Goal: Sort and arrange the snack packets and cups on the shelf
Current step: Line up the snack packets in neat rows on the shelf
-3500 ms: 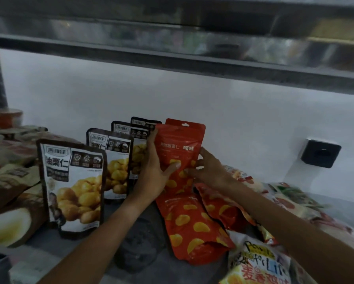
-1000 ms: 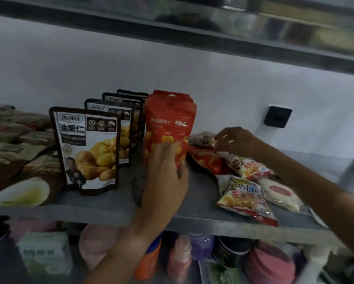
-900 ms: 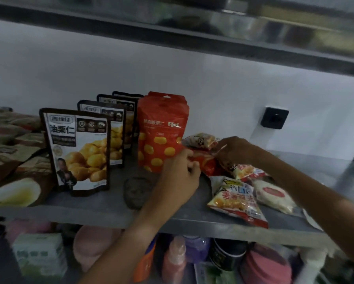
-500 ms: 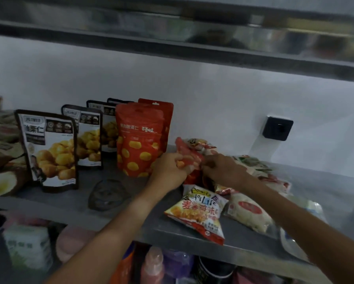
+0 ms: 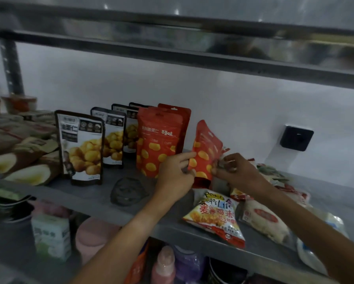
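A red chestnut packet point(image 5: 207, 148) stands tilted above the grey shelf point(image 5: 94, 195), held at its lower end between both hands. My left hand point(image 5: 175, 175) pinches its left lower edge; my right hand point(image 5: 236, 171) grips its right lower edge. Just left of it two matching red packets point(image 5: 158, 140) stand upright one behind the other. Further left, a row of several black chestnut packets point(image 5: 81, 146) stands upright. A yellow and red snack packet point(image 5: 215, 216) lies flat near the shelf's front edge under my arms.
A heap of flat packets point(image 5: 270, 201) lies on the right of the shelf. Brown packets point(image 5: 18, 152) are stacked at the far left, with cups point(image 5: 18, 103) behind them. A black wall socket point(image 5: 296, 138) sits at right. Bottles and boxes point(image 5: 51, 236) fill the lower shelf.
Both hands have lifted the red packet from the pile and raised it more upright beside the standing red packets. The camera has shifted slightly.
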